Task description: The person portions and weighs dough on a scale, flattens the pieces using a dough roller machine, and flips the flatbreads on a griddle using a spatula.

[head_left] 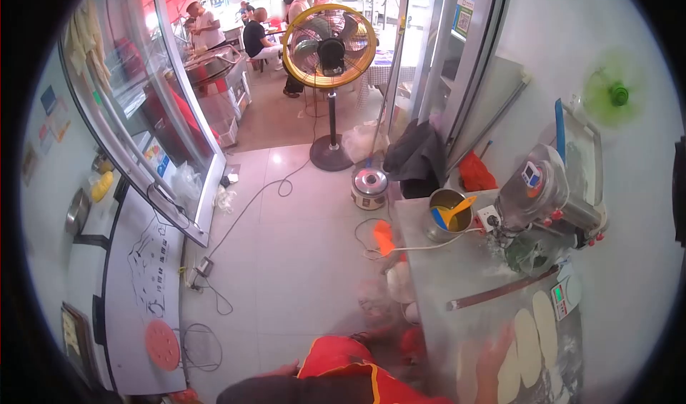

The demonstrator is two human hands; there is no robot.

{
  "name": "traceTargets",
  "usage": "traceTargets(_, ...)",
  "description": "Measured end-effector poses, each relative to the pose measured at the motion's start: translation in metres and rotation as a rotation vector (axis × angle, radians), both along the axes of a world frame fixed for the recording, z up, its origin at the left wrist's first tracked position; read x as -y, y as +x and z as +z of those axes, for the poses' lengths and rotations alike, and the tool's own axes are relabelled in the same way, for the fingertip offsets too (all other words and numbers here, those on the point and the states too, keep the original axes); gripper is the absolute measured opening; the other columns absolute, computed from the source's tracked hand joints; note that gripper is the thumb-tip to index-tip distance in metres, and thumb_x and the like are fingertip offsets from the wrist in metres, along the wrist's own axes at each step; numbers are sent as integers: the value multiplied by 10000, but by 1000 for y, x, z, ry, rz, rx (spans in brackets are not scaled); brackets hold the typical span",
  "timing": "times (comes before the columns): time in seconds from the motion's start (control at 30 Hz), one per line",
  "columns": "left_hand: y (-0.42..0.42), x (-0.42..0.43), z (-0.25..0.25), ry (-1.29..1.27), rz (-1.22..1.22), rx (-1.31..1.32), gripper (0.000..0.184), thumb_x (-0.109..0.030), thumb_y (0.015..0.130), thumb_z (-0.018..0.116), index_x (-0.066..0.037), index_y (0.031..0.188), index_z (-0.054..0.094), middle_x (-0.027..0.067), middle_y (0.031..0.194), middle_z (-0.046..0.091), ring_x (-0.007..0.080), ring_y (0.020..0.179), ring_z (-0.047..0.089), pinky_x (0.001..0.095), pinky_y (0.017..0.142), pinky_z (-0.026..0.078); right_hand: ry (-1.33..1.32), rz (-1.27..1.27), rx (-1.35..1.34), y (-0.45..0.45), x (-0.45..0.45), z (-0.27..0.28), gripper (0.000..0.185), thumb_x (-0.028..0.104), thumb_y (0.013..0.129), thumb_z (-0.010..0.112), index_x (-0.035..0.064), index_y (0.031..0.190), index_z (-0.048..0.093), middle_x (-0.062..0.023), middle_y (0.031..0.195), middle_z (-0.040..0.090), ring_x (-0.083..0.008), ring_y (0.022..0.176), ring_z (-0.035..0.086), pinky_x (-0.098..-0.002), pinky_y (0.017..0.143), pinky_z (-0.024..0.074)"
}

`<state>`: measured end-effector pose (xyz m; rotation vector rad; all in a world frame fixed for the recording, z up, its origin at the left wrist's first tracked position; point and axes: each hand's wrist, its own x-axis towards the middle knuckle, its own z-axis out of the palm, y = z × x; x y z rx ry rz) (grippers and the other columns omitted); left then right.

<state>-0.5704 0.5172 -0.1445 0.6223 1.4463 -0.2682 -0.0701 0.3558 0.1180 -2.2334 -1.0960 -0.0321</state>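
Note:
My right hand (493, 352) is over the steel table (443, 290) at the lower right, beside flat oval dough pieces (527, 347). It is smeared by motion, so its fingers and any contact with the dough are unclear. Only a small part of my left hand (288, 369) shows, next to the red apron (336, 357) I wear; its fingers are mostly hidden. A digital scale (566, 297) with a lit display lies beyond the dough. Across the table rests a long brown stick (504, 290).
A dough machine (532, 190) and a pot (449, 215) with an orange-handled brush stand further back. Cables cross the floor near a rice cooker (369, 190) and a yellow standing fan (330, 47). A pink round stool (163, 345) is left. People sit and stand outside.

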Motion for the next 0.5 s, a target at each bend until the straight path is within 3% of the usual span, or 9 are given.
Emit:
traceTargets(0.17, -45, 20, -6, 54, 518, 25, 752, -697, 871, 336, -71, 1202, 590, 162, 1178, 596, 304, 1136, 519, 493, 901, 430, -106, 124, 27, -38, -55, -3, 531, 98, 857, 533, 1, 1353, 370, -276, 1429, 268, -428, 1314, 272, -480, 1080, 229)
traceTargets(0.23, -67, 29, -12, 65, 624, 18, 753, -696, 872, 335, -69, 1202, 589, 163, 1178, 596, 305, 1135, 520, 492, 901, 430, -68, 232, -26, -62, -97, 18, 527, 103, 856, 539, 7, 1349, 380, -284, 1422, 273, -434, 1303, 289, -481, 1077, 236)
traceTargets(0.5, -157, -19, -31, 9, 857, -49, 757, -695, 874, 328, -63, 1200, 587, 166, 1177, 595, 305, 1131, 522, 491, 901, 432, -66, 467, 17, -144, -279, -21, 529, 111, 838, 570, -5, 1326, 402, -282, 1399, 308, -443, 1254, 348, -470, 1043, 293)
